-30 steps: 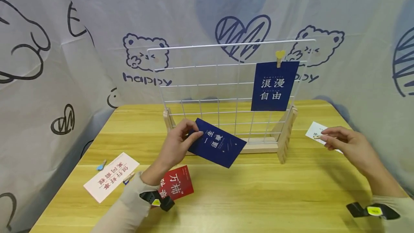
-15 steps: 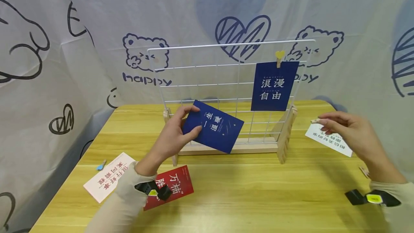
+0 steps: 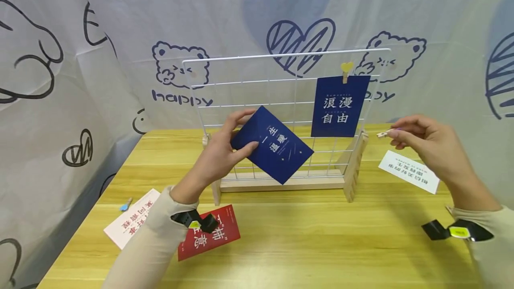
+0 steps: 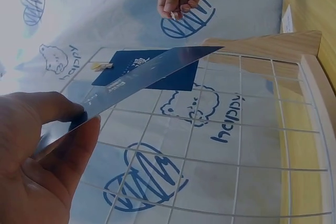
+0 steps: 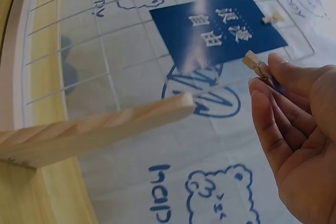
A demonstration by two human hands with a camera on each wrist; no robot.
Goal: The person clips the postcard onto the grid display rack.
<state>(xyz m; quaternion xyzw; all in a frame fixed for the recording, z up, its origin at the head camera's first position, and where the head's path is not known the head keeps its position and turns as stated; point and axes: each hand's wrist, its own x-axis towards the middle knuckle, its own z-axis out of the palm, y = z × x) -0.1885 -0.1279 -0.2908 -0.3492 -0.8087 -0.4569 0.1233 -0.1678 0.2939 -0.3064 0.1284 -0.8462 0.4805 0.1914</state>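
My left hand (image 3: 218, 153) pinches a dark blue card (image 3: 277, 146) with white characters by its left corner, thumb in front. The card is tilted and held before the white wire grid (image 3: 249, 105). In the left wrist view this card (image 4: 152, 80) appears nearly edge-on. My right hand (image 3: 431, 142) pinches a small wooden clothespin (image 3: 383, 134) between thumb and fingertips, right of the grid; the right wrist view shows the clothespin (image 5: 257, 66) with its metal spring. Another blue card (image 3: 340, 107) hangs on the grid's right side from a clothespin with a yellow heart (image 3: 347, 68).
A white card (image 3: 409, 171) lies below my right hand. A red card (image 3: 213, 233) and a pink card (image 3: 132, 222), partly behind my left arm, lie on the table (image 3: 305, 244). A blue-topped clothespin (image 3: 126, 204) sits at left. Wooden feet (image 3: 355, 168) support the grid.
My left hand has raised and turned the blue card up in front of the grid. My right hand has lifted the clothespin up from the white card, moving slightly left.
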